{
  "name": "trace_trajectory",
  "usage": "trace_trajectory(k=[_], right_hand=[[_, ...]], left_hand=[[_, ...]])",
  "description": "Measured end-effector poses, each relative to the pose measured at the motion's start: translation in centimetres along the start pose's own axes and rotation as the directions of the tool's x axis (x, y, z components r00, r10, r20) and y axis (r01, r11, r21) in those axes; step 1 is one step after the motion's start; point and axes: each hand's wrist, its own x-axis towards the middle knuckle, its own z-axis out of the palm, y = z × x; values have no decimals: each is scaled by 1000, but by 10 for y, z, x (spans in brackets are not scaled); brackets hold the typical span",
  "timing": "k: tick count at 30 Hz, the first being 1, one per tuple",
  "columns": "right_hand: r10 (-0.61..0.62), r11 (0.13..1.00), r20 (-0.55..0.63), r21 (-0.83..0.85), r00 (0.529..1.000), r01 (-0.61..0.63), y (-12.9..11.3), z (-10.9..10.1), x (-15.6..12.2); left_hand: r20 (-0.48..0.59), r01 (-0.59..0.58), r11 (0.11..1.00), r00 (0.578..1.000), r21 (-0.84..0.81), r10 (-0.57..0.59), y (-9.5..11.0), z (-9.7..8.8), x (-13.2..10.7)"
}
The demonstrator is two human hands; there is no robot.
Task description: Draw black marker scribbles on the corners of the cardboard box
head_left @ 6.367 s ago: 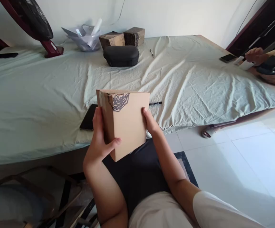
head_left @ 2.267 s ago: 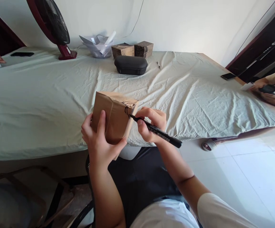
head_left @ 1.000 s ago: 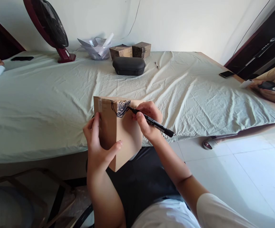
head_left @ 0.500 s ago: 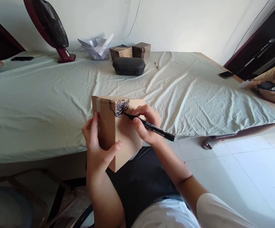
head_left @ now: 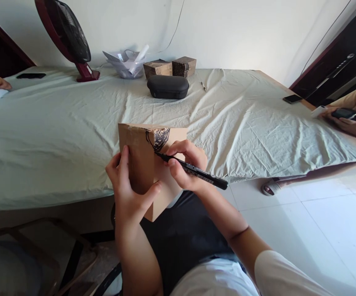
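Head view, box: a cardboard box (head_left: 138,158) stood tilted at the centre of the frame, before the sheet-covered table (head_left: 57,135), with a black scribble (head_left: 161,137) near its top corner.
Head view, left hand: the left hand (head_left: 128,187) gripped the box from the lower left, fingers and thumb clamped on its faces.
Head view, right hand: the right hand (head_left: 184,168) had its fingers pinched round a black marker (head_left: 200,176), whose tip touched the box just below the scribble.
Head view, background: a black case (head_left: 168,86) lay at upper centre and a fan (head_left: 70,33) stood at upper left.
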Motion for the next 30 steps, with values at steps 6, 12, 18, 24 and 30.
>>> trace_trajectory(k=[6, 12, 18, 24, 30], right_hand=[[27, 989, -6, -146, 1000, -27, -2, 3, 0], [-117, 954, -61, -286, 991, 95, -7, 6, 8], [-80, 935, -79, -350, 994, 47, -11, 6, 11], [-83, 924, -86, -380, 993, 44, -11, 4, 15], [-67, 934, -75, -355, 995, 36, -9, 1, 15]], left_hand=[[-89, -63, 990, 993, 125, 75, 9, 2, -1], [-152, -78, 948, 980, 310, 130, 26, 5, -2], [-165, -51, 912, 978, 408, 129, 28, 6, -3], [-162, -40, 909, 980, 416, 117, 28, 4, -3], [-145, -46, 904, 982, 426, 118, 32, 2, -3]])
